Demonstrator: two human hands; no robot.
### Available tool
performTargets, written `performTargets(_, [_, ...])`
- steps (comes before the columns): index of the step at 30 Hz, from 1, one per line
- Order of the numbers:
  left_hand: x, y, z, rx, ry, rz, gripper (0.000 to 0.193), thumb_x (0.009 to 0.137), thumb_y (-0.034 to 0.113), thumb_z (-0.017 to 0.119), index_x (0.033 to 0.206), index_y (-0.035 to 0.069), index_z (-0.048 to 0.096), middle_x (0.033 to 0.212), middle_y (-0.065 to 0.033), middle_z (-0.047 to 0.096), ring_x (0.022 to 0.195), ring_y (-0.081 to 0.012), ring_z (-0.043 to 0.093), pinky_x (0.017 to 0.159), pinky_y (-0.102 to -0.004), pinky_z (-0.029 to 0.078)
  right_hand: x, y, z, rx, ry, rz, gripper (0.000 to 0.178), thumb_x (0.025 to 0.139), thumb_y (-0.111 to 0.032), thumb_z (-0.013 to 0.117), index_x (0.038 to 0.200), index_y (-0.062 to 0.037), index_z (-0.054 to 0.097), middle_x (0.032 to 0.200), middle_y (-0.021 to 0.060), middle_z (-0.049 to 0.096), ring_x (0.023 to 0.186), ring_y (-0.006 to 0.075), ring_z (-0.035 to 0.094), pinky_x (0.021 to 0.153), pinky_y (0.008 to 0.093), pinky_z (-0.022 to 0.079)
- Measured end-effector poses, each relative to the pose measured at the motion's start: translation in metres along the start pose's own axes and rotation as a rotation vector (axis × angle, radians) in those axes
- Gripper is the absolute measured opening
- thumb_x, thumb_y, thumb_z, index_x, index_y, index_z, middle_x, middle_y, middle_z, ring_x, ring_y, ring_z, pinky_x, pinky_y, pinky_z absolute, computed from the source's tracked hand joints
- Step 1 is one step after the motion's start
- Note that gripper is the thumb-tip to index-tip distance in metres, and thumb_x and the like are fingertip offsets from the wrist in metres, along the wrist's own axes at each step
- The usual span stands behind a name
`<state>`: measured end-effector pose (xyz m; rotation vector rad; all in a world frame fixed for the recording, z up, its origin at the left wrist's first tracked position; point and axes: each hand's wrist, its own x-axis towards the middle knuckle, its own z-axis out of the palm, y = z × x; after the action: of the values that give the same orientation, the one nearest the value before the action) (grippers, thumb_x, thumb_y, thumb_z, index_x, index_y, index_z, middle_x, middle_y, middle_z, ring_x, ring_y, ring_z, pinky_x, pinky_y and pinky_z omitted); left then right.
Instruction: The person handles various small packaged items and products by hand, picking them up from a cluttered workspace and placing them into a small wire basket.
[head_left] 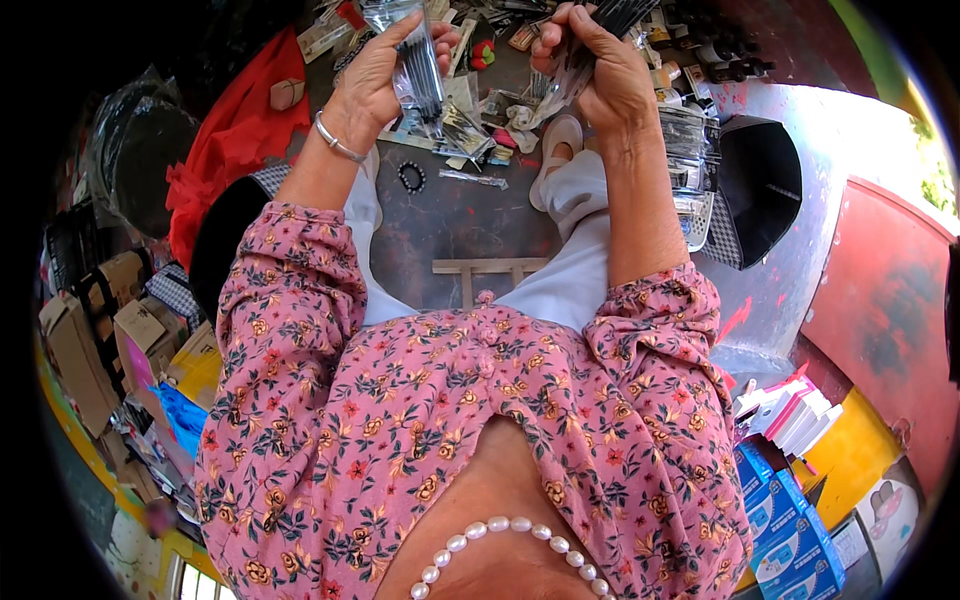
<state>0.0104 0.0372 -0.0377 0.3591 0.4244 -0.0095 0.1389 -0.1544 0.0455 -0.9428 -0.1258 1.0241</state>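
Observation:
My left hand (370,85), a silver bangle on its wrist, grips a see-through plastic packet (424,85) with slim dark sticks inside. Across from it, my right hand (612,78) is closed around a bundle of thin black sticks (624,12); crinkled see-through plastic (568,88) hangs below its fingers. What the sticks are I cannot make out. Both hands are raised apart from each other over a litter of small packets (468,132) on the ground. A beaded bracelet (411,178) and a small wrapped stick (474,179) lie between my feet.
Red cloth (235,140) and plastic bags (140,150) are on the left, above stacked cardboard boxes (75,350). To the right are a white tray of packets (692,215), an open black umbrella-like thing (762,190) and blue boxes (790,540). Dark bottles (735,70) stand far right.

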Motion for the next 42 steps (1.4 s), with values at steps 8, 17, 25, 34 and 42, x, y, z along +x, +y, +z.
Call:
performTargets(8, [-0.005, -0.007, 0.01, -0.081, -0.093, -0.015, 0.035, 0.087, 0.011, 0.046, 0.118, -0.005, 0.043, 0.106, -0.0127, 0.058, 0.087, -0.0197, 0.06, 0.078, -0.0327, 0.052, -0.004, 0.011, 0.002, -0.022, -0.032, 0.268, 0.03, 0.092, -0.034, 0.041, 0.082, -0.0064, 0.048, 0.054, -0.0052, 0.027, 0.041, 0.0049, 0.023, 0.039, 0.019, 0.022])
performTargets(17, [-0.002, -0.036, 0.031, -0.161, -0.106, -0.062, 0.036, 0.088, 0.015, 0.045, 0.118, -0.004, 0.044, 0.11, -0.0164, 0.055, 0.091, -0.023, 0.059, 0.083, -0.0387, 0.049, 0.003, -0.006, -0.003, 0.27, -0.081, -0.213, 0.029, 0.087, -0.035, 0.052, 0.079, -0.0077, 0.048, 0.062, 0.0031, 0.042, 0.057, 0.0169, 0.042, 0.056, 0.031, 0.037])
performTargets(25, [-0.001, -0.068, 0.05, -0.381, -0.164, -0.108, 0.03, 0.09, 0.027, 0.041, 0.108, 0.005, 0.051, 0.102, -0.0134, 0.058, 0.094, -0.0247, 0.058, 0.082, -0.0396, 0.048, 0.008, 0.034, 0.031, 0.183, 0.002, -0.249, 0.019, 0.084, -0.023, 0.059, 0.077, -0.005, 0.053, 0.065, 0.004, 0.05, 0.062, 0.0173, 0.049, 0.063, 0.029, 0.044])
performTargets(34, [-0.001, -0.064, 0.037, -0.327, -0.173, 0.069, 0.028, 0.09, 0.025, 0.041, 0.104, 0.004, 0.054, 0.103, -0.0093, 0.06, 0.095, -0.0207, 0.058, 0.085, -0.0357, 0.046, 0.0, 0.067, 0.055, -0.074, 0.062, -0.236, 0.017, 0.083, -0.018, 0.06, 0.077, -0.0021, 0.057, 0.068, 0.0031, 0.058, 0.062, 0.0102, 0.055, 0.058, 0.0222, 0.043])
performTargets(42, [0.005, -0.065, 0.023, -0.253, -0.051, 0.103, 0.025, 0.091, 0.028, 0.039, 0.093, 0.009, 0.056, 0.086, -0.0054, 0.062, 0.077, -0.0181, 0.06, 0.072, -0.0316, 0.05, 0.0, 0.062, 0.061, -0.245, 0.072, -0.137, 0.022, 0.085, -0.019, 0.057, 0.074, -0.001, 0.055, 0.061, 0.0028, 0.056, 0.056, 0.0104, 0.054, 0.052, 0.0216, 0.041])
